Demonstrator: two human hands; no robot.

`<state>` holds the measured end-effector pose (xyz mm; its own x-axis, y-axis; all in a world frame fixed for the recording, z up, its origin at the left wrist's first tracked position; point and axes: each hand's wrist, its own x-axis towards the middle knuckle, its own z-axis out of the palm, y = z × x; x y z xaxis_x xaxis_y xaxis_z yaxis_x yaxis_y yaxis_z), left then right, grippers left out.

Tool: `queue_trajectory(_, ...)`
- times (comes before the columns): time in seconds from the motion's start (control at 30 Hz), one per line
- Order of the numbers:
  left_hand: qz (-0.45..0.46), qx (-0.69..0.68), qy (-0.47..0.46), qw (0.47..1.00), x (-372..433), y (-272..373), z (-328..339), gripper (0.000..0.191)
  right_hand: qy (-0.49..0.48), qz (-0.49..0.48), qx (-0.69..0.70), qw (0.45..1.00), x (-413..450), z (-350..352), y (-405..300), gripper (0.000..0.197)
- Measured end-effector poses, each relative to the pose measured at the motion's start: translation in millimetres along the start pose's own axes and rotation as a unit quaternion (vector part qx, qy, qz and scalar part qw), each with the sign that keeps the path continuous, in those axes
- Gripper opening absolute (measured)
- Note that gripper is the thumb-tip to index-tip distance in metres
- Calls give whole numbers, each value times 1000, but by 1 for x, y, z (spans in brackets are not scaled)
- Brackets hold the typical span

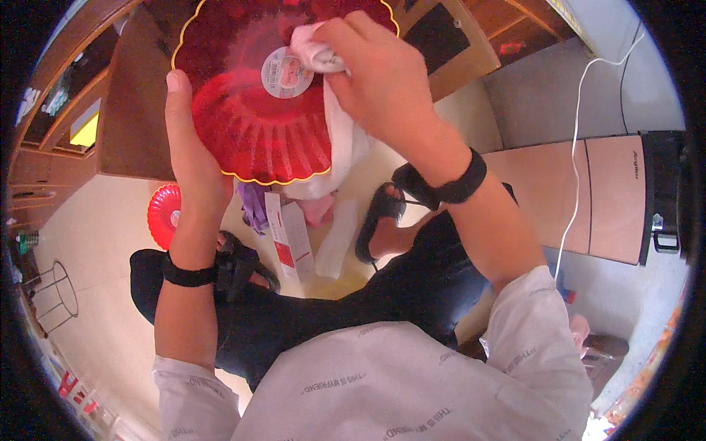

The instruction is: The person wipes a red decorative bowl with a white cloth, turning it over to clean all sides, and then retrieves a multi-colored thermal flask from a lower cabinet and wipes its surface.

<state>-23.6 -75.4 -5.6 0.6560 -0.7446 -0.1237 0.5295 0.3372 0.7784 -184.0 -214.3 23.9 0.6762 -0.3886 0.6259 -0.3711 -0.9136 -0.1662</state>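
Note:
A red translucent plastic tray with a scalloped, yellow-edged rim (pixel 265 127) is held up before me, a round label with writing at its middle. My left hand (pixel 193 143) grips its left edge, thumb on the near face. In my right hand (pixel 380 71) is a bunched white cloth (pixel 317 49), pressed against the tray beside the label; the rest of the cloth hangs down behind the tray's right side. A smaller-looking red fluted dish (pixel 162 218) lies on the floor beyond my left forearm.
Between my feet lie a white and red carton (pixel 292 237), a purple cloth or bag (pixel 252 206) and a white strip of material (pixel 337 237). A wooden cabinet (pixel 138 110) stands at left, a pink refrigerator (pixel 584 198) at right with a white cable (pixel 576 149) across it. A wire-frame stand (pixel 66 292) is far left.

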Motion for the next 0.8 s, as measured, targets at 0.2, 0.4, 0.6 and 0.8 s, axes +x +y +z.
queue_trajectory(0.2, -18, 6, -31, 999, 4, 3, -11, 58, -112, -37, 166, 979, -22, 16, -36, 31)
queue_trajectory(0.4, -27, 30, -4, 999, 4, 3, -10, 62, -233, -41, 232, 944, -24, 1, -50, 22)
queue_trajectory(0.6, -37, 56, -32, 997, 3, 0, -8, 62, -160, -58, 72, 983, -22, 9, -36, 21)
queue_trajectory(0.8, -65, 63, -47, 995, 0, -4, -6, 63, -10, -15, -17, 1000, -4, 5, -6, 31)
